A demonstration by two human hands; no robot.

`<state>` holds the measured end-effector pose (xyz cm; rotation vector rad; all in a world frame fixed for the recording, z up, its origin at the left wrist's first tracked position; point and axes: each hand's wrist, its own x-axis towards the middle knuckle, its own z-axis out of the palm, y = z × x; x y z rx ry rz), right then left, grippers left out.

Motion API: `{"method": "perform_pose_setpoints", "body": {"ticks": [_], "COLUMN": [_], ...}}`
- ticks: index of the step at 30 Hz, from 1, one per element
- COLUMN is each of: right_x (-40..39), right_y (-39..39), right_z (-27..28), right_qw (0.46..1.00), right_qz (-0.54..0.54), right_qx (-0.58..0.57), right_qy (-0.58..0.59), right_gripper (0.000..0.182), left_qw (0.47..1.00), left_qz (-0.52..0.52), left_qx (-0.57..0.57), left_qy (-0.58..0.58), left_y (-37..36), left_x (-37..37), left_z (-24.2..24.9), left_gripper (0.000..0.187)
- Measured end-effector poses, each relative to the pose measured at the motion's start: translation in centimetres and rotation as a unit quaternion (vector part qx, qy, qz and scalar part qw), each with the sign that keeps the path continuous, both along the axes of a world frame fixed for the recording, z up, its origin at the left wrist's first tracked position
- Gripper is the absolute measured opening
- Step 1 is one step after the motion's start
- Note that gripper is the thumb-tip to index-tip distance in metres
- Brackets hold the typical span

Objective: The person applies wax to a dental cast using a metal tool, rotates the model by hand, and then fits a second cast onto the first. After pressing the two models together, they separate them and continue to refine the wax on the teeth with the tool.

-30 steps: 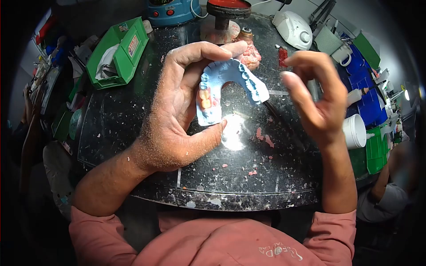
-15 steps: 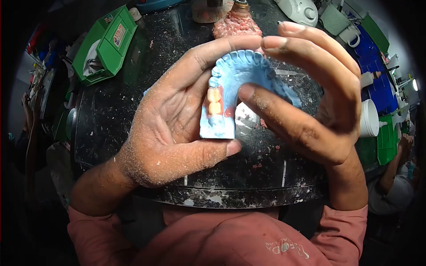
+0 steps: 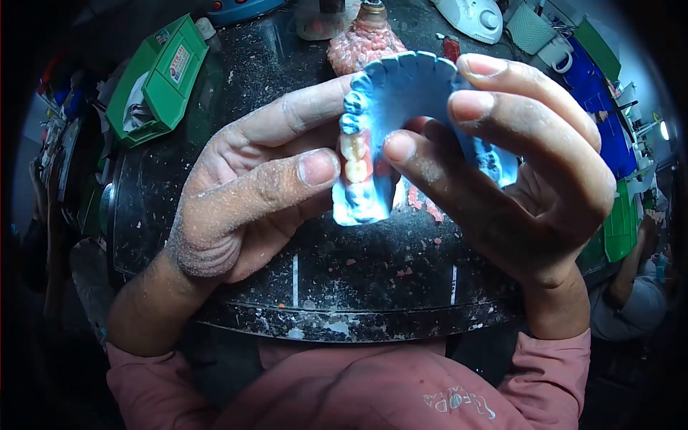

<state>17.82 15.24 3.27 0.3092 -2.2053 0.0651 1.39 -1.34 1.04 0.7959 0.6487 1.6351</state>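
Observation:
A blue dental cast (image 3: 412,93), shaped like a horseshoe with a row of teeth, is held up above the dark workbench. On its left side sits a partial denture (image 3: 356,158) with tooth-coloured crowns and pink base. My left hand (image 3: 247,190), dusted with white powder, grips the cast's left side, its thumb at the denture's outer face and its fingers partly hidden behind. My right hand (image 3: 537,158) is closed round the right arm of the cast, thumb at the inner curve and fingertips on the outer edge.
The black workbench (image 3: 251,215) is speckled with pink and white debris. A pink lumpy mass (image 3: 365,43) stands behind the cast. A green bin (image 3: 168,86) is at left, a white device (image 3: 473,18) at back right. Another person's arm (image 3: 634,258) shows at far right.
The cast has tilted and its lit face has darkened. My left thumb has moved from its lower edge up to the denture's side. My right fingers have closed onto its right side.

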Motion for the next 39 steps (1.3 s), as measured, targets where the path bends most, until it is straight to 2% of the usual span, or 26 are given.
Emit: {"method": "perform_pose_setpoints", "body": {"ticks": [1, 3, 5, 6, 8, 11, 16, 18, 23, 27, 35, 39], "right_x": [0.1, -0.1, -0.2, -0.2, -0.2, -0.8, -0.1, -0.1, 0.1, 0.6, -1.3, -1.4], "right_y": [0.2, -0.1, -0.2, -0.4, -0.9, -0.2, 0.0, 0.1, 0.2, -0.9, -0.1, 0.1], "right_z": [0.0, 0.1, 1.1, 0.4, -1.4, -1.5, -0.7, -0.7, 0.0, 0.3, -2.0, -2.2], "right_qw": [0.999, 0.999, 0.982, 0.982, 0.996, 0.993, 0.99, 0.988, 0.978, 0.978, 0.992, 0.993], "right_qz": [0.009, 0.007, 0.006, 0.007, -0.069, -0.029, -0.037, -0.03, -0.045, -0.082, -0.008, 0.0], "right_qx": [0.051, 0.024, 0.189, 0.189, 0.043, 0.102, 0.138, 0.146, 0.203, 0.186, 0.118, 0.107], "right_qy": [0.006, 0.024, 0.007, 0.007, 0.031, 0.058, 0.022, 0.027, 0.008, -0.046, 0.046, 0.041], "right_gripper": [0.054, 0.049, 0.04, 0.04, 0.033, 0.037, 0.042, 0.043, 0.043, 0.042, 0.036, 0.037], "left_qw": [1.0, 1.0, 1.0, 1.0, 0.999, 0.998, 0.998, 0.997, 0.998, 0.998, 0.997, 0.996], "left_qz": [0.0, 0.005, 0.0, -0.005, -0.005, 0.004, 0.012, 0.008, 0.025, 0.026, 0.04, 0.04], "left_qx": [-0.001, -0.001, -0.008, -0.014, -0.025, -0.034, -0.013, -0.047, -0.031, -0.021, -0.008, 0.01], "left_qy": [0.0, 0.006, 0.006, 0.006, 0.025, 0.045, 0.061, 0.061, 0.043, 0.062, 0.072, 0.076], "left_y": [0.0, 0.0, 0.0, -0.1, -0.2, -0.3, -0.2, -0.3, -0.2, -0.2, -0.2, 0.0], "left_x": [0.1, 0.1, 0.0, -0.1, -0.5, -0.2, -0.1, -0.1, 0.1, -0.1, 0.0, 0.3], "left_z": [0.0, 0.0, 0.1, 0.1, 0.1, 0.4, 0.4, 0.7, 0.2, 0.3, -0.4, -0.5], "left_gripper": [0.05, 0.05, 0.05, 0.05, 0.05, 0.051, 0.056, 0.059, 0.055, 0.052, 0.049, 0.049]}}
